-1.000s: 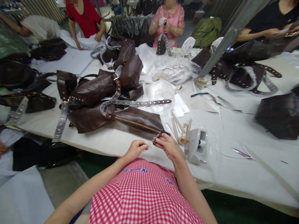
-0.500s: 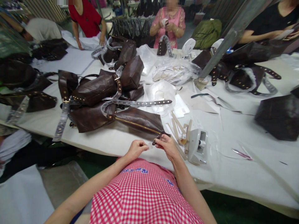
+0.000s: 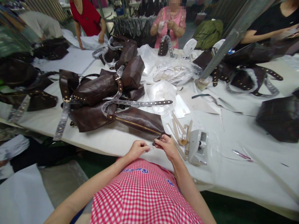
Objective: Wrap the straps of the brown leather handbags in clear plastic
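A dark brown leather bag (image 3: 139,121) lies on the table in front of me, its gold zipper (image 3: 137,125) running toward my hands. My right hand (image 3: 165,145) pinches the small dark zipper end tab (image 3: 154,143) at the bag's near corner. Close to its left, my left hand (image 3: 139,148) is closed in a pinch on a small piece of clear plastic film (image 3: 151,148). The film reaches toward the tab; whether the two touch I cannot tell. A strap wrapped in plastic (image 3: 137,102) lies across the bag.
Right of my hands stand a grey tape dispenser (image 3: 198,147) and several cardboard strips (image 3: 178,127). Small pink-handled snips (image 3: 242,154) lie farther right. More brown bags (image 3: 95,90) are piled at left. A slanted metal post (image 3: 235,39) rises from the table. Co-workers stand across it.
My two hands stay almost in place, the left fingers shifting slightly on the film. The view has moved a little. Across the table, the pink-aproned person's hands have moved.
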`<state>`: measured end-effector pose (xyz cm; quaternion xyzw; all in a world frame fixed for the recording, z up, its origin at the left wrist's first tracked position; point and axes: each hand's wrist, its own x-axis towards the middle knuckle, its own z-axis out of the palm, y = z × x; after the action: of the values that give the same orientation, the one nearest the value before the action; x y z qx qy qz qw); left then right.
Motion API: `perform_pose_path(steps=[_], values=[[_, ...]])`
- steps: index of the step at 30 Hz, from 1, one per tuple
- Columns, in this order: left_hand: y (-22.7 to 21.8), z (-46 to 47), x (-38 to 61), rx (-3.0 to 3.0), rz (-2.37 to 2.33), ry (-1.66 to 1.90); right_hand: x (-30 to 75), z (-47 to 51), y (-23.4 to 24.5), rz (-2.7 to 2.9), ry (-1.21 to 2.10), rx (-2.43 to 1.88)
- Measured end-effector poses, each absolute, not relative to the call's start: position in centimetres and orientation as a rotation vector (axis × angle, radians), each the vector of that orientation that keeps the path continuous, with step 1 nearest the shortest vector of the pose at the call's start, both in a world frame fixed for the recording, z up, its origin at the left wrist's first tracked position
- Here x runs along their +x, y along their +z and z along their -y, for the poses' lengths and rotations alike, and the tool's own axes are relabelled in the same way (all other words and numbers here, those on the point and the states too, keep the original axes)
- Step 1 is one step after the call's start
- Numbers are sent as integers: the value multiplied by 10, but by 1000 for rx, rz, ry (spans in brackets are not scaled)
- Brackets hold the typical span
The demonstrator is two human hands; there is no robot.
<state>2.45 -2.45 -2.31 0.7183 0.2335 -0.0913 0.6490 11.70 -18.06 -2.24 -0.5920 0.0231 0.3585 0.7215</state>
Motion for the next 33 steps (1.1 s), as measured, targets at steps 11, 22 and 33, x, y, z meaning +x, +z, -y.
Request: perform_pose_path(steps=[11,22,33], values=[[-17,27,26,1569,-570,-283,117,179,-20,-5,761,-1346],[-16,32,26,1446,-518,-275,116,179,-16,5,752,-1381],[-22,31,24,1199,-597,-254,116,178,-18,2,745,-1393]])
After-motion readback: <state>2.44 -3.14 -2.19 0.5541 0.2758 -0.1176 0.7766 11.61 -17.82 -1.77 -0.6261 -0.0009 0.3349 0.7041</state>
